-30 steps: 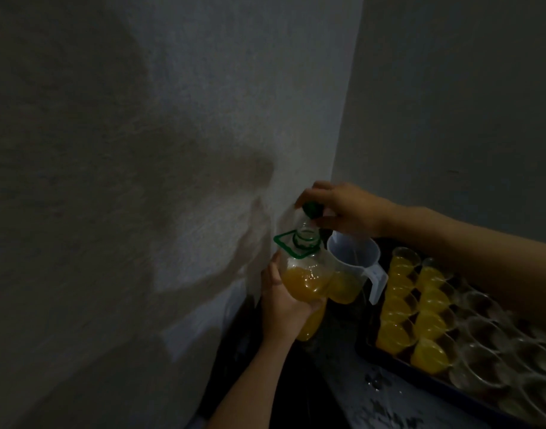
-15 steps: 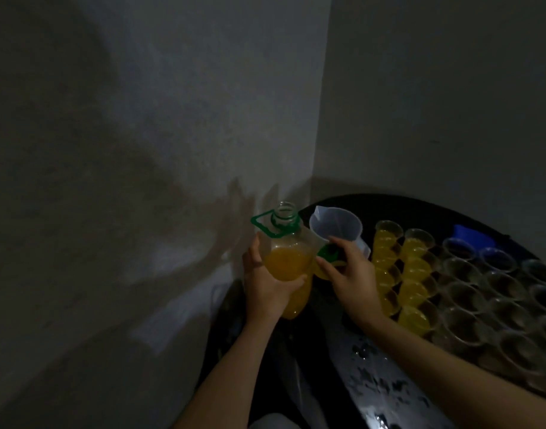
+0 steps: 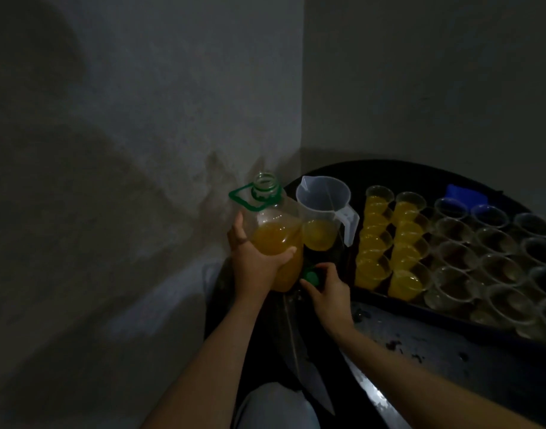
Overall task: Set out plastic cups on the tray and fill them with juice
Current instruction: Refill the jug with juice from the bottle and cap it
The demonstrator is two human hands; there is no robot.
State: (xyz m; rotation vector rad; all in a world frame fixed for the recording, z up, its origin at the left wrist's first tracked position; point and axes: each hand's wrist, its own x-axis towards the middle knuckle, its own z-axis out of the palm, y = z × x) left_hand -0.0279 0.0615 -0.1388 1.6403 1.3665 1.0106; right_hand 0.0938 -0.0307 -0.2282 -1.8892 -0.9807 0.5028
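The left hand (image 3: pixel 257 262) has its grip clamped round the lower body of a clear plastic bottle (image 3: pixel 273 235), thumb on the left side and fingers wrapped across the front, holding it upright at the left end of the dark tabletop (image 3: pixel 451 351), close to the corner of the walls. The bottle's neck is open, a green carry loop hangs from it, and orange juice fills roughly its lower half. Just right of the bottle, touching or nearly so, stands a clear pitcher (image 3: pixel 324 205) with a little juice in the bottom, its handle turned to the right. The right hand (image 3: pixel 329 292) is low, near the pitcher's base, its grip pinched on a green cap (image 3: pixel 311 276); whether the cap touches the tabletop cannot be told. Right of the pitcher lies a dark tray (image 3: pixel 401 305). On its left side stand 2 rows of filled cups (image 3: pixel 404 281) running from near to far, and the empty cups (image 3: pixel 457 255) crowd the rest. A blue object (image 3: pixel 465 193) sits at the tray's far edge.
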